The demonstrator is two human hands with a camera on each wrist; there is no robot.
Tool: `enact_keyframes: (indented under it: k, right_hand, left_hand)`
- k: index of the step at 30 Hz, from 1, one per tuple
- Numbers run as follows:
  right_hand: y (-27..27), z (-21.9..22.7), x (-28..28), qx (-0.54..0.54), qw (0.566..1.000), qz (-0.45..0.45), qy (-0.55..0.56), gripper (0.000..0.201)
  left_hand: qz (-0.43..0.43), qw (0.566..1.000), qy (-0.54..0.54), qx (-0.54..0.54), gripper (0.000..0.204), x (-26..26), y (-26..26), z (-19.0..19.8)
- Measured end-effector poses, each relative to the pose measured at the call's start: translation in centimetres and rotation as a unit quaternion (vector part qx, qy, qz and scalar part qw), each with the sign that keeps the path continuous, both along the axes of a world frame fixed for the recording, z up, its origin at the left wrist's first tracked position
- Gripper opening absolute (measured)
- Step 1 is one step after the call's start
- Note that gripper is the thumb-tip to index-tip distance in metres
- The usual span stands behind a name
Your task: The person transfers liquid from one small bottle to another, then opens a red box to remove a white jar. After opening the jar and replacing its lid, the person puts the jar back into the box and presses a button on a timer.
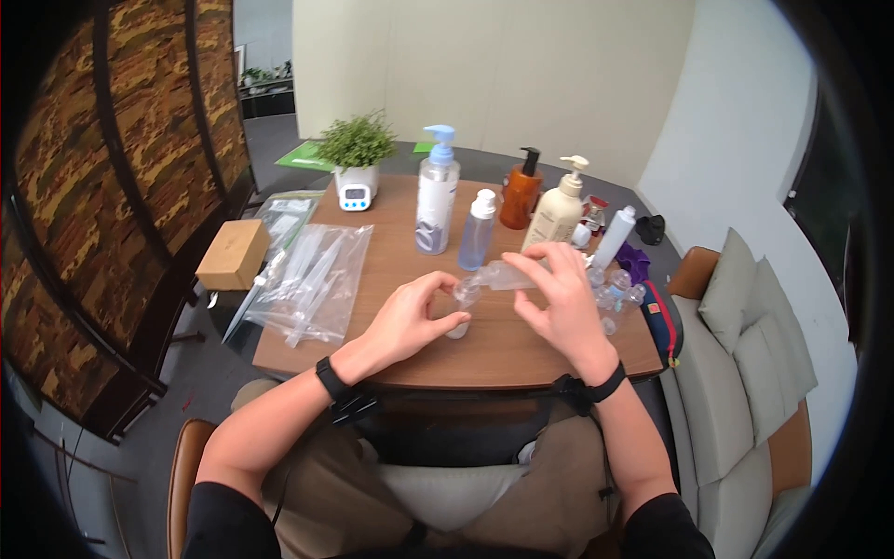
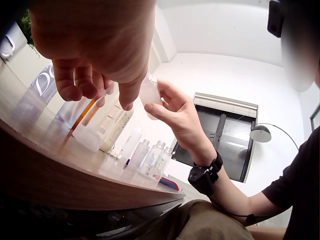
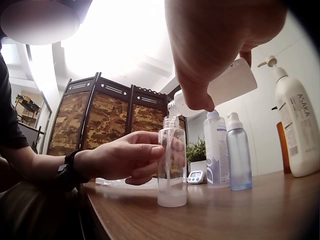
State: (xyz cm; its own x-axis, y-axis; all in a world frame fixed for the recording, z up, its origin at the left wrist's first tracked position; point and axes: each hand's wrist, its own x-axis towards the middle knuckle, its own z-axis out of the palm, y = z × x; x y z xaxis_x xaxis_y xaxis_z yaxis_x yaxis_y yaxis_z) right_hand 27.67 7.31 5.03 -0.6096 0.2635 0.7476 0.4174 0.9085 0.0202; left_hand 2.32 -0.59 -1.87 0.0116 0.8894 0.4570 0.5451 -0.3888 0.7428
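A small clear bottle [image 3: 172,192] without a cap stands upright on the wooden table, some whitish liquid at its bottom. My left hand [image 1: 410,321] holds it around the sides, thumb on the near side. Above it my right hand [image 1: 563,303] grips a translucent white bottle [image 3: 234,84], tilted with its neck down to the left. In the right wrist view that neck is right at the clear bottle's open mouth, and a thin pale stream shows inside the clear bottle. My right palm hides part of the white bottle.
Behind my hands stand a tall blue-pump bottle [image 1: 436,205], a blue bottle [image 1: 477,231], an amber bottle [image 1: 520,197] and a cream pump bottle [image 1: 556,212]. Several small clear bottles [image 1: 615,293] cluster at right beside a dark pouch [image 1: 663,324]. Plastic bags [image 1: 321,279] lie at left.
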Motion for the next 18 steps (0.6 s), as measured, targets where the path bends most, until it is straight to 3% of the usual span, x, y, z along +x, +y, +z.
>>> enact_keyframes:
  k: [7, 16, 18]
  right_hand:
    - [0.4, -0.3, 0.3, -0.011, 1.000, 0.024, 0.004, 0.051]
    - [0.7, -0.7, 0.2, 0.009, 1.000, 0.005, 0.006, 0.054]
    - [0.8, -0.9, 0.3, -0.003, 0.999, 0.040, 0.020, 0.053]
  left_hand:
    - [0.001, 0.999, -0.008, -0.050, 0.046, -0.1, -0.5, 0.8]
    - [0.008, 0.999, -0.028, -0.040, 0.043, -0.3, 0.2, -0.5]
    - [0.010, 0.999, -0.017, -0.032, 0.043, -0.3, 0.3, -0.6]
